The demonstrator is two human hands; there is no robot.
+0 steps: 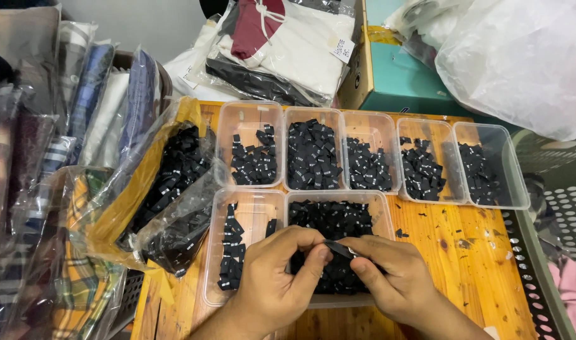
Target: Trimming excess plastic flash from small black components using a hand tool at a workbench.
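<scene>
My left hand (281,271) and my right hand (388,274) meet over a clear plastic tub (381,203) full of small black fabric labels. Both pinch one small black label (340,249) between thumb and fingertips. Beside that tub on the left stands another tub (256,211) with a short row of stacked black labels (231,255). Behind them several more clear tubs (486,129) in a row hold black labels with white marks.
The tubs sit on an orange wooden table (470,252) with black scraps. Clear bags of labels (174,189) lie at the left, beside packed folded shirts (80,107). Bagged clothes (281,44), a teal box (401,79) and a white plastic bag (520,56) are behind.
</scene>
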